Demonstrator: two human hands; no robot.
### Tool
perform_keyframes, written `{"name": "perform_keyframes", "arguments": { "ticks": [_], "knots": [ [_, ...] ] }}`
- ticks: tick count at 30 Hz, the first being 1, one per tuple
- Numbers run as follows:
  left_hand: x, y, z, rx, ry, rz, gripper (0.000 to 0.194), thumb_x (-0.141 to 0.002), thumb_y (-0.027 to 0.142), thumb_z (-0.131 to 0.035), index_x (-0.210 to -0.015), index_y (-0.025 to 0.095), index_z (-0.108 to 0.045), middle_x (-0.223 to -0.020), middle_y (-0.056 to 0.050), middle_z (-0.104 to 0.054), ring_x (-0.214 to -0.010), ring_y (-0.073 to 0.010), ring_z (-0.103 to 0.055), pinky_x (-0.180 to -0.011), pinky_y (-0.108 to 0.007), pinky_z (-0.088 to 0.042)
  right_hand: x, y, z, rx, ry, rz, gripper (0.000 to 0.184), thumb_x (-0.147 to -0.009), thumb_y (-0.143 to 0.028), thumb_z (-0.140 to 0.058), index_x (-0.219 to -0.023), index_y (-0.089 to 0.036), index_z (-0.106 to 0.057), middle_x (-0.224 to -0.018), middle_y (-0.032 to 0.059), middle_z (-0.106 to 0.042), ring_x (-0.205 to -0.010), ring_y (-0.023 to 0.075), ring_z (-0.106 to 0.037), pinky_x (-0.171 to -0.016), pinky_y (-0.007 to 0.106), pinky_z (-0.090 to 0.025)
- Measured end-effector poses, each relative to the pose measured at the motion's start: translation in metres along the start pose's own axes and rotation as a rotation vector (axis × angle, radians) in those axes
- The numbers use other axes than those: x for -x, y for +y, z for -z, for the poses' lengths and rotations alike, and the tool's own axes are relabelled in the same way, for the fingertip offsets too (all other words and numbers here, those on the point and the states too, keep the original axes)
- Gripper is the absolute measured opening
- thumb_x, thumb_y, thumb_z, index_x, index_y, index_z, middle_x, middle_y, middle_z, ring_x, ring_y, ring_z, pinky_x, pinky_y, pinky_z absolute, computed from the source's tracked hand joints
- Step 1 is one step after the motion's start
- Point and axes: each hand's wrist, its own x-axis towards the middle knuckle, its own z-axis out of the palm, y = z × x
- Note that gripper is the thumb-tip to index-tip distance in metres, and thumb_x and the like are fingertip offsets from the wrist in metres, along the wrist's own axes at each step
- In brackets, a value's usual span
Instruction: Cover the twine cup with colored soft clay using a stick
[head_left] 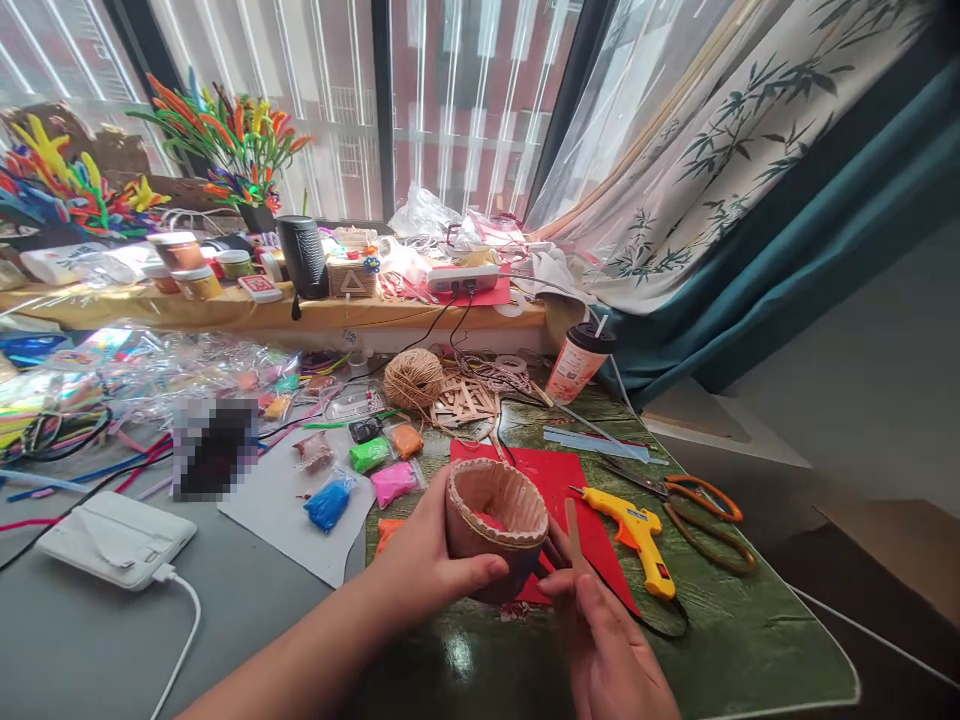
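Observation:
My left hand is wrapped round a brown cup-shaped pot with a wavy, pale inner wall and something red at its bottom. The pot is held tilted a little, its mouth facing me, above a red sheet. In my right hand a thin wooden craft stick points upward between thumb and fingers. Those fingertips are close against the pot's right side; whether they touch it I cannot tell. A yellow glue gun lies just right of the stick.
Orange-handled scissors lie at the right. Several bags of coloured clay rest on and beside a white sheet. Behind are a twine ball and a lidded drink cup. A white power bank with a cable sits left.

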Motion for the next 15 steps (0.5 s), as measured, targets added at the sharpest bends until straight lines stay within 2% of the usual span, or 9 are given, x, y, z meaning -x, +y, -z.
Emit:
{"name": "perform_keyframes", "arguments": {
  "ticks": [3, 6, 11, 13, 15],
  "knots": [
    [0.002, 0.001, -0.001, -0.037, 0.006, 0.010, 0.098, -0.072, 0.035, -0.092, -0.156, 0.024, -0.043, -0.161, -0.013, -0.058, -0.149, -0.0361, -0.054, -0.126, -0.049, -0.040, -0.004, 0.003, 0.000, -0.003, 0.072, -0.026, 0.043, -0.090, -0.068, -0.077, -0.078, -0.028, -0.084, -0.157, 0.0053, -0.065, -0.152, 0.0447, -0.052, -0.113, 0.056, -0.055],
    [0.004, 0.001, -0.001, -0.075, 0.038, 0.047, 0.100, -0.070, 0.028, -0.089, -0.157, 0.024, -0.041, -0.162, -0.013, -0.058, -0.150, -0.0373, -0.053, -0.126, -0.052, -0.040, -0.005, 0.007, 0.004, 0.001, 0.057, -0.008, 0.039, -0.091, -0.064, -0.077, -0.076, -0.028, -0.083, -0.152, 0.0066, -0.070, -0.149, 0.0452, -0.056, -0.115, 0.058, -0.053],
    [0.003, 0.001, -0.002, -0.107, 0.049, 0.014, 0.099, -0.068, 0.031, -0.090, -0.156, 0.023, -0.045, -0.157, -0.014, -0.061, -0.144, -0.0379, -0.058, -0.124, -0.052, -0.043, -0.005, 0.012, 0.011, 0.019, 0.034, -0.029, 0.040, -0.088, -0.065, -0.080, -0.075, -0.027, -0.084, -0.142, 0.0094, -0.077, -0.138, 0.0446, -0.065, -0.105, 0.052, -0.061],
    [0.002, 0.001, -0.002, -0.169, 0.067, -0.015, 0.100, -0.067, 0.033, -0.093, -0.156, 0.025, -0.047, -0.157, -0.013, -0.061, -0.144, -0.0378, -0.057, -0.124, -0.053, -0.043, -0.009, 0.011, 0.011, 0.014, 0.064, -0.027, 0.040, -0.087, -0.065, -0.080, -0.074, -0.027, -0.084, -0.146, 0.0085, -0.074, -0.142, 0.0430, -0.063, -0.107, 0.049, -0.059],
    [0.000, 0.000, -0.001, -0.316, 0.083, -0.019, 0.106, -0.065, 0.041, -0.098, -0.158, 0.027, -0.049, -0.161, -0.014, -0.057, -0.148, -0.0405, -0.052, -0.126, -0.057, -0.038, -0.018, 0.007, 0.012, 0.017, 0.064, -0.019, 0.039, -0.087, -0.065, -0.081, -0.077, -0.027, -0.084, -0.154, 0.0071, -0.068, -0.151, 0.0409, -0.054, -0.117, 0.048, -0.052]
  ]
}}
